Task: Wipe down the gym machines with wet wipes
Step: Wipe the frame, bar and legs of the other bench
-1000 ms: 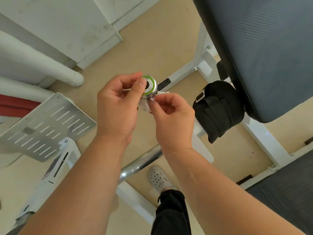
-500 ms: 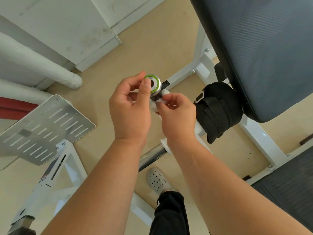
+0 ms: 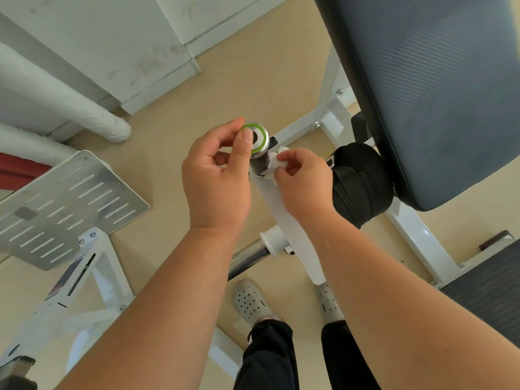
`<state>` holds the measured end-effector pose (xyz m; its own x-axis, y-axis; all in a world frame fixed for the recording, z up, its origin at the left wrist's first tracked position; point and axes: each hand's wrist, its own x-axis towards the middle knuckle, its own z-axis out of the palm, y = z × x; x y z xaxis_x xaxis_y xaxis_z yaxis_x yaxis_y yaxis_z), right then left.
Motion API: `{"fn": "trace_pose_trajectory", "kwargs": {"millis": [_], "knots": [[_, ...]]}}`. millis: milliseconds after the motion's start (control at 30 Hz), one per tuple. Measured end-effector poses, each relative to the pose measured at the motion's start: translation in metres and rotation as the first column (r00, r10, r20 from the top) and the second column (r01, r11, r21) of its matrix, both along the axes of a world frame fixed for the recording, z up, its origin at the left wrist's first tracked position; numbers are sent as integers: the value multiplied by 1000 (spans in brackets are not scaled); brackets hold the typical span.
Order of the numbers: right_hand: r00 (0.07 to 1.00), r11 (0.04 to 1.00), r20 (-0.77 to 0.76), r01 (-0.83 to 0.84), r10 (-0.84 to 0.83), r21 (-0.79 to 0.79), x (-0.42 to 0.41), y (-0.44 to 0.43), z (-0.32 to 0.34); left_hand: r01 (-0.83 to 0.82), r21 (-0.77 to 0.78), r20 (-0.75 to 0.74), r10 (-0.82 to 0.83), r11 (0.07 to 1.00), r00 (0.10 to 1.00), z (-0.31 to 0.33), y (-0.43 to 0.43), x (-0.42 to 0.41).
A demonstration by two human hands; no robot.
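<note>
A gym machine's handle ends in a silver cap with a green ring [image 3: 258,139], on a black grip at the tip of a white lever arm [image 3: 289,223]. My left hand [image 3: 216,178] pinches the cap, thumb on its face. My right hand [image 3: 302,181] pinches a small white wet wipe [image 3: 277,161] against the black grip just below the cap. Most of the wipe is hidden by my fingers.
A dark blue padded backrest [image 3: 427,88] fills the upper right, with a black roller pad [image 3: 360,181] under it. A perforated metal footplate [image 3: 62,209] sits at left on a white frame. A chrome bar [image 3: 247,257], white pipes [image 3: 84,114] and my feet are below.
The view has shifted and both hands sit slightly lower and to the right. My left thumb now lies on the cap's face. More of the white lever arm shows below my right hand.
</note>
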<state>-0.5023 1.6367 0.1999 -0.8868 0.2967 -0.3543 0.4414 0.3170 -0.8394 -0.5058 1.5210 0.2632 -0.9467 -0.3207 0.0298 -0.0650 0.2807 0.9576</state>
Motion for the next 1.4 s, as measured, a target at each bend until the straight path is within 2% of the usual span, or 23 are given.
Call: {"fn": "trace_pose_trajectory", "kwargs": {"millis": [100,167,300,433,533,633,733,867,933,1000,1200,1400], "knots": [[1000,999,-9,6,-6,-37,9,20,4,-140,-104,-45,136,985,990,-2,-2,20],[999,999,20,47,-47,-19,20,43,0,-156,-159,-9,157,975,988,-5,4,49],[979,989,145,134,-141,58,45,91,-15,154,-240,205,-105,958,973,-15,39,93],[970,985,175,158,-168,72,59,125,-30,466,-277,411,-335,840,848,-38,81,74],[965,981,182,180,-190,70,60,146,-37,601,-243,552,-401,762,731,-60,120,33],[962,980,192,188,-196,58,59,164,-46,647,-180,664,-393,741,635,-94,156,-12],[970,984,169,171,-176,46,57,180,-58,623,-143,778,-301,769,551,-132,176,-43],[975,986,146,168,-169,21,56,206,-76,636,-208,878,-144,744,456,-161,185,-64],[973,986,157,165,-166,21,59,216,-83,608,-127,891,-179,784,417,-166,183,-68],[970,986,178,167,-167,18,63,223,-89,557,-45,872,-239,829,427,-168,184,-68],[961,982,201,188,-188,19,74,224,-93,540,-180,815,-183,822,549,-156,184,-39],[955,979,217,202,-201,16,91,225,-88,644,-277,793,-209,713,573,-144,198,-3]]}}
